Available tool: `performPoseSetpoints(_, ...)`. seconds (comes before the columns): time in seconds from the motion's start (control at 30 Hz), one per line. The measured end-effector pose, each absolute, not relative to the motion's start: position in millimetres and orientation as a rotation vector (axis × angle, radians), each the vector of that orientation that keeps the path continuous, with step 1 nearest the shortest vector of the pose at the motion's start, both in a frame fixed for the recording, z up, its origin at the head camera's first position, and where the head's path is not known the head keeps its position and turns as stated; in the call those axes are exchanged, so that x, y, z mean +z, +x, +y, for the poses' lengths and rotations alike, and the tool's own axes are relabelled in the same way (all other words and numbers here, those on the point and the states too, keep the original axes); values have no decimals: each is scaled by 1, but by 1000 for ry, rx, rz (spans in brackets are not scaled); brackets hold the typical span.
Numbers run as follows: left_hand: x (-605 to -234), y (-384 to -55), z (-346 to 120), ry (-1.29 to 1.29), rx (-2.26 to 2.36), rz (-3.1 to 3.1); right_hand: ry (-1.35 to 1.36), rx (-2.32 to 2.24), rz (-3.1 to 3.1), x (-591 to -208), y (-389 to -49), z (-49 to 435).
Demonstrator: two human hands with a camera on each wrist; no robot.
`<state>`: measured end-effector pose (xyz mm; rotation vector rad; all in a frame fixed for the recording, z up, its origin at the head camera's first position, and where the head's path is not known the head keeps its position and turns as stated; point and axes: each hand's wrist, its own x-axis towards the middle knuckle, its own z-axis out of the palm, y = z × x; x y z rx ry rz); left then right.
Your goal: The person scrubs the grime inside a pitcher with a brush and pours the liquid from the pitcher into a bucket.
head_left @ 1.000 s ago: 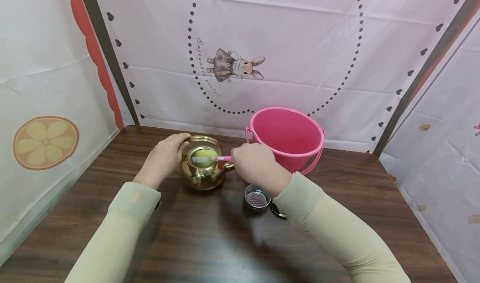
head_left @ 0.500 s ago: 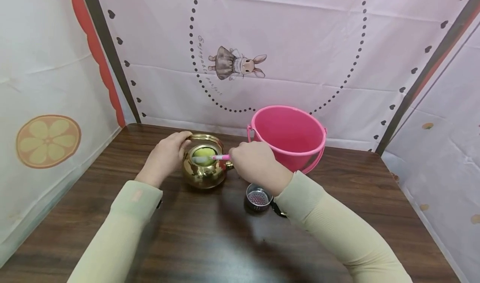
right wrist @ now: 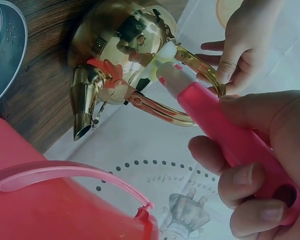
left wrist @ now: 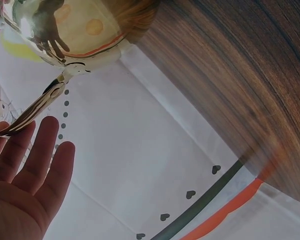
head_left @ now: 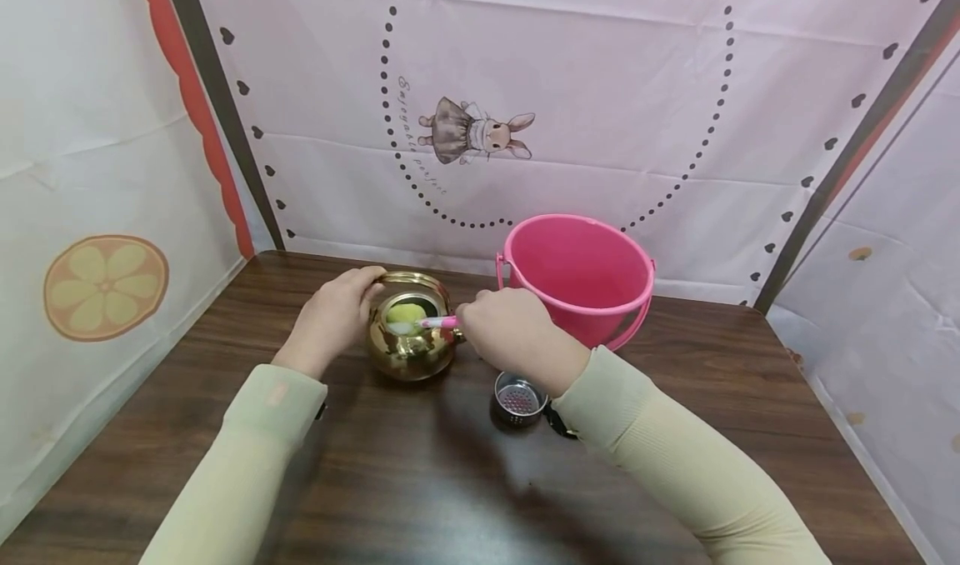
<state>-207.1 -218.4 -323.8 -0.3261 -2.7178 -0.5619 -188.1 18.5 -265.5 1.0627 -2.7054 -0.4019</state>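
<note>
A gold metal kettle stands lidless on the table. My left hand pinches its arched handle between thumb and forefinger, the other fingers fairly straight in the left wrist view. In my right hand is a sponge brush, its pink grip wrapped by curled fingers and thumb. The yellow-green sponge head sits inside the kettle's round mouth; its lower part is hidden. The kettle's spout points toward the bucket side.
A pink bucket with a hanging handle stands behind my right hand. Near my right wrist lies a small perforated metal strainer, with a dark object partly hidden by the sleeve. Fabric walls border the wooden table.
The sponge brush has shifted slightly within the kettle's mouth, its handle now at a different tilt. My left hand keeps its hold on the kettle handle; strainer and bucket stay put.
</note>
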Motion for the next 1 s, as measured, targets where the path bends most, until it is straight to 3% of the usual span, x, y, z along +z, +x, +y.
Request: performPoseSetpoints(1.0,-327,-210,-219,-321,-565,-2716,1154,-447,-2710,-264,-184,26)
